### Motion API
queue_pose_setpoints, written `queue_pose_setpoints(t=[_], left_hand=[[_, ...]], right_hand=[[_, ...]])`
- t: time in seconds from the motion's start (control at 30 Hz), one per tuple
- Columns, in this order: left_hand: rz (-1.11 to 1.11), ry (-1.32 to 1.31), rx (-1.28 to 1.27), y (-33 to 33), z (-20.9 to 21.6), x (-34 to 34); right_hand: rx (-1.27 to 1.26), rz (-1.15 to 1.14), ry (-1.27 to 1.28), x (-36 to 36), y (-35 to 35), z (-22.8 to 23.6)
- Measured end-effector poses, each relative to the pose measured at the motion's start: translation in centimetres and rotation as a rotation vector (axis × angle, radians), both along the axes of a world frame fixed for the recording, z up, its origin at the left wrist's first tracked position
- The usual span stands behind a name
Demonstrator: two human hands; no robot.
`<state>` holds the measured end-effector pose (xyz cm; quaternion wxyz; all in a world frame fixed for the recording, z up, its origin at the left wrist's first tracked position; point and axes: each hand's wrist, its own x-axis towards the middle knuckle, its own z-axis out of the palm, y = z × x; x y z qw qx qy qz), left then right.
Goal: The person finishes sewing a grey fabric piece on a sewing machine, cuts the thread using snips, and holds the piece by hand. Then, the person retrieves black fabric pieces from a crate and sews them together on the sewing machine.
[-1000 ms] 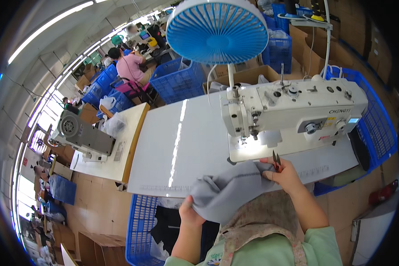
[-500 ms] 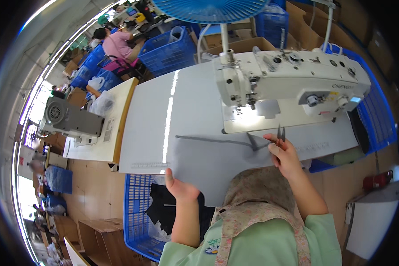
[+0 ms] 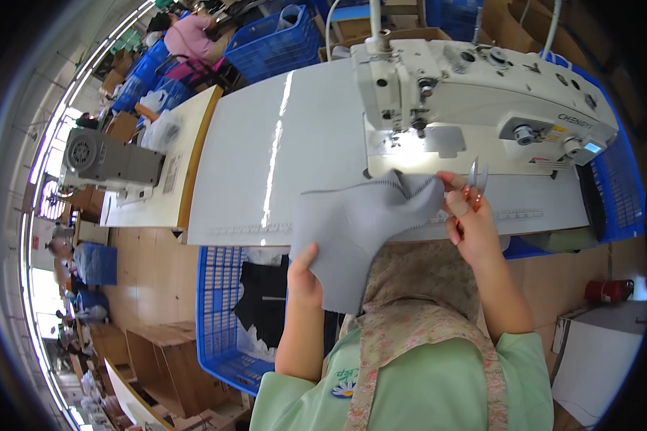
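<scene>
One grey fabric piece (image 3: 352, 219) w/ dark-stitched edges, over front of white sewing table (image 3: 233, 158). L hand (image 3: 305, 284): thumb at fabric's left, fingers hidden, can't tell grip. R hand (image 3: 476, 226): fingertips pinch corner, plus orange-handled metal scissors (image 3: 473, 174). Prob. light, floppy; grip stitched edges.

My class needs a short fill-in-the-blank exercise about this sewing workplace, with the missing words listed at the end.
1. Along with the grey cloth, the right hand holds a pair of ____.
2. The crate with black cloth in it is coloured ____.
3. The sewing machine just beyond the right hand is coloured ____.

Missing words: scissors; blue; white.
</scene>
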<state>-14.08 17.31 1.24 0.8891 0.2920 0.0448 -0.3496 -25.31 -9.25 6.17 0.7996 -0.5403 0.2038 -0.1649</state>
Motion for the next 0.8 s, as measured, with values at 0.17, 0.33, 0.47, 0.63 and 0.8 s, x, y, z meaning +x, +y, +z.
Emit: queue_pose_setpoints(t=[0.17, 0.33, 0.47, 0.63, 0.8], left_hand=[[0.115, 0.102, -0.243, 0.3, 0.0, 1.5], [0.159, 0.154, -0.315, 0.3, 0.5, 1.4], [0.174, 0.138, -0.283, 0.5, 0.5, 1.6], [0.17, 0.1, -0.25, 0.3, 0.7, 1.8], [0.152, 0.125, -0.325, 0.2, 0.7, 1.8]], right_hand=[[-0.077, 0.048, -0.18, 0.1, 0.3, -1.3], [-0.078, 0.321, -0.296, -0.6, 2.5, -1.0], [-0.315, 0.316, -0.153, -0.5, 4.7, -0.3], [-1.144, 0.348, -0.468, -0.4, 5.3, -0.5], [-1.393, 0.297, -0.611, -0.2, 6.0, -0.1]])
